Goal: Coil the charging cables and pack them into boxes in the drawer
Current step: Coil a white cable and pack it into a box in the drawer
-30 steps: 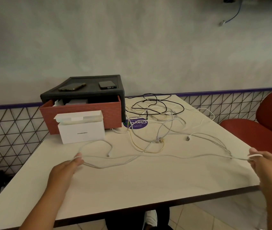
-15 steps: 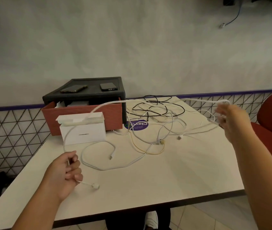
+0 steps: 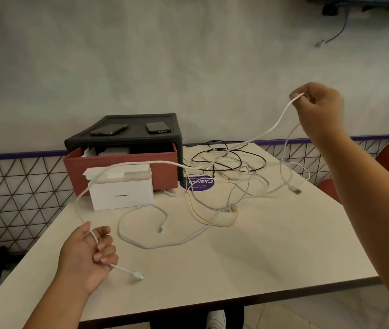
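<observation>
One pale table [image 3: 260, 252], its far half strewn with tangled cables [image 3: 226, 162], none coiled. Red drawer [image 3: 122, 162] pulled out at the back; contents unclear. White box [image 3: 122, 193] in front of it, lid open, no cable visible inside. White cable [image 3: 275, 127] strung through the air between both hands. Right hand [image 3: 317, 105], raised, pinches it; left hand [image 3: 86, 255], low, fingers curled round it, plug [image 3: 136, 274] poking out. Judgement: early stage; first coil barely begun, all packing left.
</observation>
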A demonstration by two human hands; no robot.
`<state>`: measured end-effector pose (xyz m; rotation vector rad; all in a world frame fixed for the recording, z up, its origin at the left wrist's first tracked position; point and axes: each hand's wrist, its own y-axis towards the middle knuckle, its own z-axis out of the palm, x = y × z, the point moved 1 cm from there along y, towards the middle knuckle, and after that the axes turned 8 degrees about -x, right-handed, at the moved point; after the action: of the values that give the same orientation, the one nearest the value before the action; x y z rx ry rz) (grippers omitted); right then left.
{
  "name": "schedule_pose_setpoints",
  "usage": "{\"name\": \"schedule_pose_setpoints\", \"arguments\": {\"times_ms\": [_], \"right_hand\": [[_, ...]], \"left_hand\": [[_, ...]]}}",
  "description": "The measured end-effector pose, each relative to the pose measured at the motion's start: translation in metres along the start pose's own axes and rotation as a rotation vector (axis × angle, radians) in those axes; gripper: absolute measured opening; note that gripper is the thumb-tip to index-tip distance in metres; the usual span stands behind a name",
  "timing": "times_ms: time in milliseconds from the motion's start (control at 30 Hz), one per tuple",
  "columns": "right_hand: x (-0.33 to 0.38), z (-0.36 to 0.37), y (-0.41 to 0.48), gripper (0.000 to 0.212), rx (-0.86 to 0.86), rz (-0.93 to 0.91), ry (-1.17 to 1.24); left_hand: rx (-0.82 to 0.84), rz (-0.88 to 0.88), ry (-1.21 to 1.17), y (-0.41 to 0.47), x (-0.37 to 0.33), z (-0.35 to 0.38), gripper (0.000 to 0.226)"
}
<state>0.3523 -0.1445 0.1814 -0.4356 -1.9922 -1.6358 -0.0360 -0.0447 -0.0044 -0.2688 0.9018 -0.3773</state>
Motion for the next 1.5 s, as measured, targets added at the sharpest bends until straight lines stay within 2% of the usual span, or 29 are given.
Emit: {"name": "schedule_pose_setpoints", "arguments": {"times_ms": [200,333,467,533,600,700,867,1033,1133,1200,1267,1300,1400,1500], "right_hand": [[0.003,-0.001,0.017,0.03,0.029,-0.189,-0.204],[-0.001,0.002,0.019,0.024,0.128,-0.062,-0.286],[-0.018,0.017,-0.001,0.025,0.583,0.07,-0.63],[-0.028,0.023,-0.022,0.019,0.797,0.103,-0.757],[-0.032,0.029,-0.044,0.026,0.927,0.012,-0.856],[-0.027,0.037,-0.073,0.03,1.005,-0.087,-0.892],[0.004,0.056,-0.108,0.05,1.144,-0.103,-0.693],[0.071,0.069,-0.138,0.066,1.042,-0.312,-0.193],[0.097,0.08,-0.159,0.061,1.063,-0.424,-0.002],[0.103,0.089,-0.17,0.04,1.062,-0.457,0.106],[0.103,0.091,-0.172,0.015,1.036,-0.35,0.192],[0.101,0.09,-0.17,0.011,1.046,-0.225,0.243],[0.083,0.082,-0.163,0.014,1.026,0.138,0.434],[0.062,0.072,-0.158,0.02,0.883,0.339,0.568]], "left_hand": [[0.0,-0.023,-0.027,0.003,0.001,-0.005,0.04],[0.06,-0.029,-0.031,0.001,0.0,-0.003,0.027],[0.155,-0.029,-0.027,-0.008,-0.002,0.003,0.055],[0.147,-0.028,-0.01,-0.012,-0.001,0.007,0.045],[0.107,-0.015,0.008,-0.014,0.0,0.01,0.026],[0.096,0.001,0.046,-0.016,0.0,0.012,0.031],[0.166,0.032,0.177,-0.025,0.003,0.026,0.043],[0.314,0.055,0.387,-0.041,0.009,0.046,0.04],[0.408,0.087,0.518,-0.053,0.011,0.058,0.039],[0.451,0.115,0.536,-0.06,0.01,0.065,0.04],[0.45,0.14,0.457,-0.061,0.006,0.069,0.038],[0.435,0.145,0.384,-0.059,0.002,0.069,0.036],[0.373,0.151,0.183,-0.046,-0.007,0.065,0.032],[0.335,0.138,0.103,-0.037,-0.006,0.058,0.032]]}}
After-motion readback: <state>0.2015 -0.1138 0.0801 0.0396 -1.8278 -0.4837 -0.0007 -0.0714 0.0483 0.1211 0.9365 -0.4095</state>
